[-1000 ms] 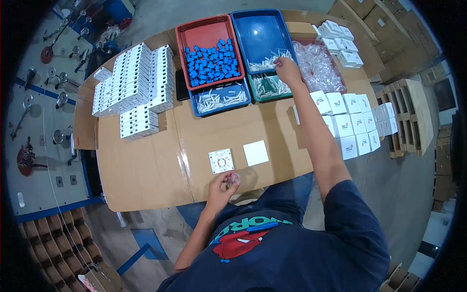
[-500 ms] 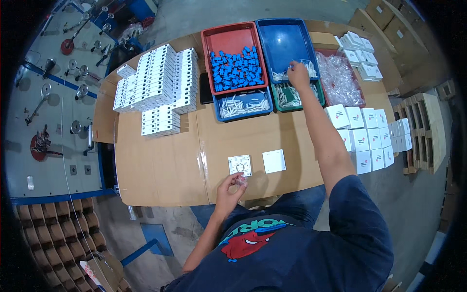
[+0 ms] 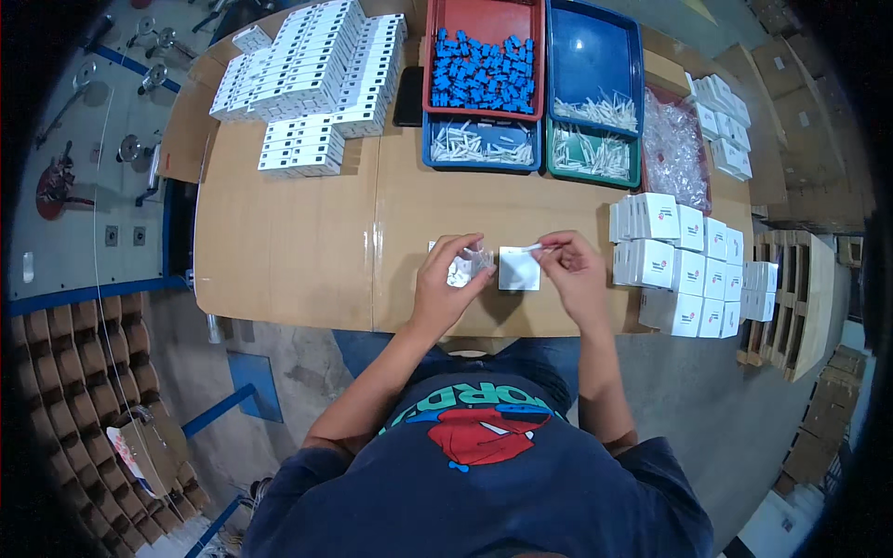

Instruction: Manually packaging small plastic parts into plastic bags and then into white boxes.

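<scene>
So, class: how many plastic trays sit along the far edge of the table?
4: red tray of blue parts, large blue tray beside it, small blue tray below the red, green tray below the large blue. None seems hidden.

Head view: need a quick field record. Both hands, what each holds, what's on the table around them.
left hand: pinches a small clear bag over a white plate
right hand: holds a thin white piece
between hands: white square plate, flat on table
far side: red tray of blue parts; blue tray; green tray
right side: white boxes
far left: rows of white cartons
</scene>
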